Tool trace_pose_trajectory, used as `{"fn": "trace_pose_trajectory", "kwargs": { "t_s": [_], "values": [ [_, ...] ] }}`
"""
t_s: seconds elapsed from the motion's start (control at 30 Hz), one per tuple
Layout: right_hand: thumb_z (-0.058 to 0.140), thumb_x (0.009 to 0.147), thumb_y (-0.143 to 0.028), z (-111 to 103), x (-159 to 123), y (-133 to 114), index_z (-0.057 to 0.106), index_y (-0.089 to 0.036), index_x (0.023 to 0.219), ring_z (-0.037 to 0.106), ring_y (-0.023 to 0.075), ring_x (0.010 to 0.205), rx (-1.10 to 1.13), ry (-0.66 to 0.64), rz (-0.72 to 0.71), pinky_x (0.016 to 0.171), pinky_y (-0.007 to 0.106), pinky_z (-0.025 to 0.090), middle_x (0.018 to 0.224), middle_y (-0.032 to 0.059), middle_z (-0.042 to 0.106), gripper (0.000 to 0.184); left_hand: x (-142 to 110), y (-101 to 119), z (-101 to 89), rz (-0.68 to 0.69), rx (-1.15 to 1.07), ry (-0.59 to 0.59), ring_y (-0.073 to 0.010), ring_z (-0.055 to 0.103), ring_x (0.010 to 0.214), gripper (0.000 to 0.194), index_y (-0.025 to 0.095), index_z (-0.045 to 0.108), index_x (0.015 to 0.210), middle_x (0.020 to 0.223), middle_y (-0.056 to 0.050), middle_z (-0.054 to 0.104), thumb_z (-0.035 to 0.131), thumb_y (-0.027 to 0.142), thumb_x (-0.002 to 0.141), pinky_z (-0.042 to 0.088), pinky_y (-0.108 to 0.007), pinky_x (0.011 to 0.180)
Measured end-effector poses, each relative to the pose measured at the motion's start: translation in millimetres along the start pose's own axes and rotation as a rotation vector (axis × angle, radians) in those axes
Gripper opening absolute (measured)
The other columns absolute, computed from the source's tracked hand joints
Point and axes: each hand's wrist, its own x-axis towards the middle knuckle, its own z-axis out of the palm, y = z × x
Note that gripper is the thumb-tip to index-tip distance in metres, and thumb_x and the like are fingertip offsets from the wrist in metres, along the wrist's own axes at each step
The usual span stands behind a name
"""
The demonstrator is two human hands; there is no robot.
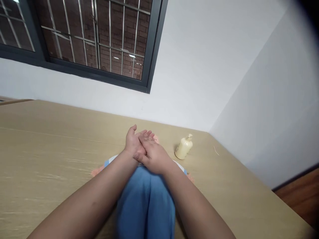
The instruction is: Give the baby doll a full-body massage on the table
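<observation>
My left hand (132,142) is turned palm up in front of my blue-clothed knees, its thumb raised and its fingers stretched out. Across that palm lies my right hand (156,154), back upward, with its fingers extended flat against the left palm and its thumb near the left wrist. No object shows between the two hands. To their right, on the wooden surface, stands a pale yellow pump bottle (183,148), apart from both hands. A white and blue item with orange edges (99,170) is mostly hidden behind my hands and arms, so its kind is unclear.
The light wooden surface (62,142) spreads around me to the white wall (189,83). A thin pale strip (216,151) lies right of the bottle. Above is a dark-framed window (147,83) with metal bars. Brown wood (299,191) shows at the lower right.
</observation>
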Motion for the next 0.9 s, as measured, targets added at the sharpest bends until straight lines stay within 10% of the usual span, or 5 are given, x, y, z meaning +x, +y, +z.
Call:
{"fn": "trace_pose_trajectory", "kwargs": {
  "t_s": [0.23,0.57,0.9],
  "values": [
    [0.060,0.088,-0.065,13,-3,-16,0.030,-0.010,0.157,0.029,0.0294,0.151,0.064,-0.011,-0.061,0.124,0.046,0.026,0.161,0.0174,0.034,0.093,7,33,-7.5,0.215,0.047,-0.057,-0.0338,0.066,0.111,0.058,0.007,0.057,0.125,0.116,-0.024,0.065,0.048,0.051,0.091,0.057,-0.040,0.091],
    [0.055,0.092,-0.065,2,-3,-3,0.030,-0.007,0.156,0.031,0.0336,0.150,0.025,0.027,-0.029,0.124,0.052,0.023,0.160,0.0207,0.036,0.090,1,-18,-3.3,-0.028,0.039,-0.132,-0.0353,0.064,0.117,0.068,0.014,0.057,0.125,0.123,-0.023,0.064,0.055,0.068,0.083,0.055,-0.046,0.092],
    [0.057,0.089,-0.067,1,-5,-23,0.031,-0.011,0.157,0.031,0.0332,0.150,0.022,-0.040,-0.004,0.123,0.052,0.027,0.160,0.0191,0.036,0.091,0,34,-0.2,0.171,0.091,-0.072,-0.0339,0.065,0.116,0.067,0.007,0.052,0.134,0.122,-0.025,0.064,0.047,0.057,0.091,0.053,-0.042,0.096]
  ]
}}
